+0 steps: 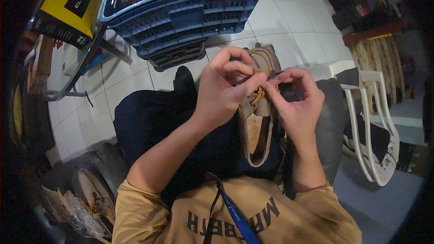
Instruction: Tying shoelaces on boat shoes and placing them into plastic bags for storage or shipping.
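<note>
A brown slip-in shoe with laces (pixel 246 108) lies over my lap, its heel opening toward me and its tan insole showing. An orange-tan shoelace (pixel 258 97) is looped at the top of the shoe, between my two hands. My left hand (pixel 226 86) pinches the lace, thumb against the fingertips. On the other side, my right hand (pixel 298 92) has thumb and fingers pressed together on the lace, close to the left thumb. The fingers hide much of the knot area. Beyond them, the toe end of the shoe is partly visible.
A blue plastic crate (pixel 185 18) full of plastic-wrapped items stands ahead on a black crate (pixel 176 56). At left are a yellow-black box (pixel 68 7) and a metal-legged table (pixel 83 70). Another laced shoe (pixel 97 190) lies lower left. A white plastic chair (pixel 366 108) is at right.
</note>
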`<state>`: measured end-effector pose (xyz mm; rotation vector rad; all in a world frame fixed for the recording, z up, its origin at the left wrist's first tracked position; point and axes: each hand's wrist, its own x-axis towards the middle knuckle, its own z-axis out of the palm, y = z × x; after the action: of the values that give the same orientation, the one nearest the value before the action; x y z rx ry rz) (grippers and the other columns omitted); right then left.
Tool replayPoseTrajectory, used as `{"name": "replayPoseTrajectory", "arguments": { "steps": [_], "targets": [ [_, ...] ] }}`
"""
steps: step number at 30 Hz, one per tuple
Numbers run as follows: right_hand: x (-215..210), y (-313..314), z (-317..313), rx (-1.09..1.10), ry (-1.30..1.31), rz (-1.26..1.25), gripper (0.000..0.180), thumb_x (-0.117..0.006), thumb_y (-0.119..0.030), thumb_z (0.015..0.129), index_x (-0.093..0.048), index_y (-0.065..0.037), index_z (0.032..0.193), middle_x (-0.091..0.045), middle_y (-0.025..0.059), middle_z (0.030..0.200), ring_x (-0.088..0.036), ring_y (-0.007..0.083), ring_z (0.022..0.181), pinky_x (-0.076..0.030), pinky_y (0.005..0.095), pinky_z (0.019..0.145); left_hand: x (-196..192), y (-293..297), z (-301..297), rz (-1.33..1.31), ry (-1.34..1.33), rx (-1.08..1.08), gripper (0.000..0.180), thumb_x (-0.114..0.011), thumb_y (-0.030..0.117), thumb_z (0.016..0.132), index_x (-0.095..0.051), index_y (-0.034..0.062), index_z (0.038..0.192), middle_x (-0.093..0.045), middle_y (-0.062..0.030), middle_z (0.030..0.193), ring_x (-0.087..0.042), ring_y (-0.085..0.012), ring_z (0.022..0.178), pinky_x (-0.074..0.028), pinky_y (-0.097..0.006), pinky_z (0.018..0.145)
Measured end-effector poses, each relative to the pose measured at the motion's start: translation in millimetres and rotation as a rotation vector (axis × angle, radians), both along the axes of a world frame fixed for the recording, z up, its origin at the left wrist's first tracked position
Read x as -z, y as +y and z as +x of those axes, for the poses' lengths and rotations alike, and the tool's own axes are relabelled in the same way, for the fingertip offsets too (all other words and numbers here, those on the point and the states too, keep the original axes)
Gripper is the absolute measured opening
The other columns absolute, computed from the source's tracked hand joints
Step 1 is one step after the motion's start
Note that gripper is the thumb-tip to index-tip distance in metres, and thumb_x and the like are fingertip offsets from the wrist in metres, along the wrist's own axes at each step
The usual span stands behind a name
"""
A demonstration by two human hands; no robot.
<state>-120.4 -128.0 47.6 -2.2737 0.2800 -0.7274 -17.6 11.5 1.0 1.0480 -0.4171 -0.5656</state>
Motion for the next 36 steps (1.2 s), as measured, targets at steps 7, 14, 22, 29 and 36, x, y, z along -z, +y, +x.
{"name": "replayPoseTrajectory", "arguments": {
  "steps": [7,14,22,29,36],
  "targets": [
    [5.1,-6.6,3.1,-0.038,-0.046,-0.112,0.013,-0.086,-0.005,0.077,-0.078,-0.002,0.087,-0.076,0.0094,0.09,-0.069,0.0234,0.084,-0.053,0.0342,0.08,-3.6,1.3,0.5,0.004,0.07,0.021,0.035,-0.08,0.004,0.088,-0.051,0.0067,0.107,-0.073,-0.0033,0.084,-0.063,-0.0028,0.076,-0.046,-0.019,0.067],
    [11.2,-4.7,3.4,-0.116,-0.144,-0.115,0.015,-0.084,0.0,0.076,-0.077,-0.001,0.089,-0.076,0.0094,0.092,-0.071,0.0226,0.083,-0.054,0.0336,0.079,7.6,-0.9,9.0,-0.041,0.189,0.111,0.038,-0.081,0.008,0.088,-0.048,0.0089,0.108,-0.074,-0.006,0.088,-0.067,-0.0081,0.079,-0.049,-0.023,0.07],
    [5.1,-6.3,1.9,-0.113,-0.071,-0.115,0.015,-0.082,0.002,0.079,-0.075,0.0,0.092,-0.075,0.0101,0.093,-0.072,0.0211,0.084,-0.055,0.0303,0.078,-2.5,4.8,18.2,0.048,0.141,0.225,0.038,-0.082,0.005,0.086,-0.051,0.0066,0.11,-0.076,-0.0098,0.095,-0.07,-0.0101,0.084,-0.054,-0.023,0.077],
    [8.5,-7.8,-4.0,-0.031,0.033,0.06,0.014,-0.081,-0.001,0.084,-0.075,0.001,0.096,-0.075,0.0089,0.093,-0.069,0.0153,0.084,-0.053,0.027,0.077,-14.4,7.8,15.5,0.048,-0.049,0.206,0.036,-0.077,-0.001,0.089,-0.053,0.0031,0.116,-0.076,-0.0093,0.099,-0.071,-0.01,0.092,-0.056,-0.023,0.082],
    [10.4,-13.0,-5.8,-0.059,0.098,0.434,0.011,-0.079,-0.002,0.088,-0.074,0.0,0.098,-0.074,0.0019,0.093,-0.061,0.0065,0.083,-0.05,0.0234,0.074,-7.8,7.2,13.6,0.087,-0.367,0.126,0.034,-0.073,-0.003,0.092,-0.06,0.0013,0.123,-0.075,-0.0063,0.104,-0.073,-0.0121,0.091,-0.057,-0.025,0.083]
  ]
}}
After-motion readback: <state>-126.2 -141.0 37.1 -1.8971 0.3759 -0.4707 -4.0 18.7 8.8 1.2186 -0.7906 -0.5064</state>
